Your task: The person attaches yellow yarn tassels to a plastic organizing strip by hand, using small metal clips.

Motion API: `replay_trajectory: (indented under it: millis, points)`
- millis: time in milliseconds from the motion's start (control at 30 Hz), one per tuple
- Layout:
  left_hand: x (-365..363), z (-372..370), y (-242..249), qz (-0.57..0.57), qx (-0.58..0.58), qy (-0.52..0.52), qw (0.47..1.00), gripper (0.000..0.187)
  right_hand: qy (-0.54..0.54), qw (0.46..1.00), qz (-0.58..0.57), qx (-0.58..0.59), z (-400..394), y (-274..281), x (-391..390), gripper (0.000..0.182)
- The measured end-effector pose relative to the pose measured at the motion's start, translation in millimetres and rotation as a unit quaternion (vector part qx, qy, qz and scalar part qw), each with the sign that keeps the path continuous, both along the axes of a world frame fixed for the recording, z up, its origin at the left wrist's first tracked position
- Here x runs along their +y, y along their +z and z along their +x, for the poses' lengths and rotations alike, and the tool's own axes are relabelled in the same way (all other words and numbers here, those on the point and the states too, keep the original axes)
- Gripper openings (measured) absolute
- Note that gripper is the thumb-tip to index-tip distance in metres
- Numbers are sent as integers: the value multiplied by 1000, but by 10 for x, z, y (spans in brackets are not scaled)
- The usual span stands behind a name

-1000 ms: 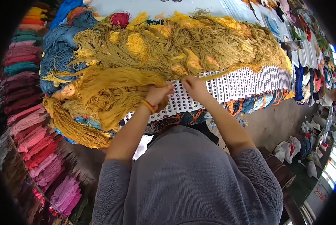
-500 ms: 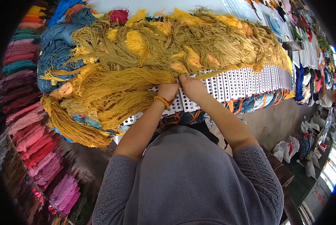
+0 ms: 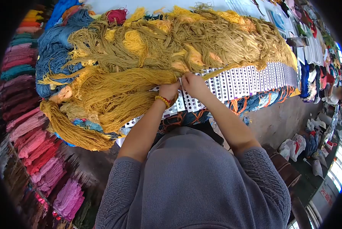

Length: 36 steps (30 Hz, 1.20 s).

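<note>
Both hands meet near the middle of the work surface, over a row of white cards with round holes. My left hand, with a yellow bead bracelet at its wrist, is closed at the right end of a thick mustard yarn bundle. Beside it my right hand is closed, its fingertips pinched at the yarn end. A thin yellow-green strand runs from near it to the right. Exactly what lies between the fingertips is too small to tell. Olive and yellow yarn is heaped behind the hands.
Blue yarn lies at the left end. Pink and red skeins hang along the far left. Dark yarn with orange ties sits below the cards. White bags lie on the floor at the right.
My right hand has drawn slightly up and rightward, its fingertips now more upright. My left hand stays at the bundle's end, shifted slightly left in the view.
</note>
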State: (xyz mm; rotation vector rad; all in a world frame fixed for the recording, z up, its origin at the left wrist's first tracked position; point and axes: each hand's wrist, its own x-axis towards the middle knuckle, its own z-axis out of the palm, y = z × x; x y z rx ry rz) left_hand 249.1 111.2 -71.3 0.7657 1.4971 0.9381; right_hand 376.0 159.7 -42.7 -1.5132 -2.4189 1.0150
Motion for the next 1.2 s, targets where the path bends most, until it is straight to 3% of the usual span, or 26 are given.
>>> replay_trajectory:
  millis: [67, 133, 200, 300, 400, 633, 700, 733, 800, 833, 867, 933, 1000, 1133, 1200]
  points:
    - [28, -48, 173, -79, 52, -100, 990, 25, -46, 996, -71, 18, 8, 200, -34, 23]
    - [40, -158, 349, -164, 184, -136, 959, 29, -59, 994, -88, -31, 33, 307, -38, 25]
    - [-43, -340, 142, -173, 119, -82, 974, 27, -68, 995, -65, -19, 111, 242, -61, 26]
    - [-67, -472, 98, -151, 167, -166, 960, 38, -71, 996, -61, -1, 129, 151, -76, 27]
    - [-101, -490, -21, -131, 101, -135, 977, 36, -83, 994, -76, 13, 142, 179, -68, 27]
    - [-90, -257, 232, -158, 155, -62, 973, 39, -88, 993, -65, 41, 167, 99, -107, 24]
    - [-200, -196, 130, -17, -59, 67, 996, 23, -99, 993, -40, 49, 164, 27, -154, 23]
    - [-195, -254, 333, -45, -125, 26, 991, 24, -108, 992, -13, 58, 165, -5, -177, 22]
    - [-249, -375, 494, -137, -421, 16, 896, 23, -97, 994, 6, 52, 183, -44, -193, 20]
    - [-286, -421, 528, -149, -483, -1, 863, 26, -84, 995, 25, 46, 191, -41, -200, 18]
    - [-276, -394, 545, -150, -483, -3, 862, 26, -86, 995, 25, 45, 199, -30, -228, 18]
    - [-218, -283, 603, -117, -377, -8, 919, 30, -67, 980, 99, 161, 187, 7, -287, 14]
    - [-166, -200, 495, -116, -361, 4, 925, 33, -36, 972, 143, 185, 147, -14, -312, 11]
    - [-212, -152, 270, -81, -310, 2, 947, 29, 12, 981, 168, 97, 111, 34, -258, 22]
    - [-287, -209, 188, -150, -319, 136, 926, 28, 4, 984, 178, 32, 40, 89, -255, 29]
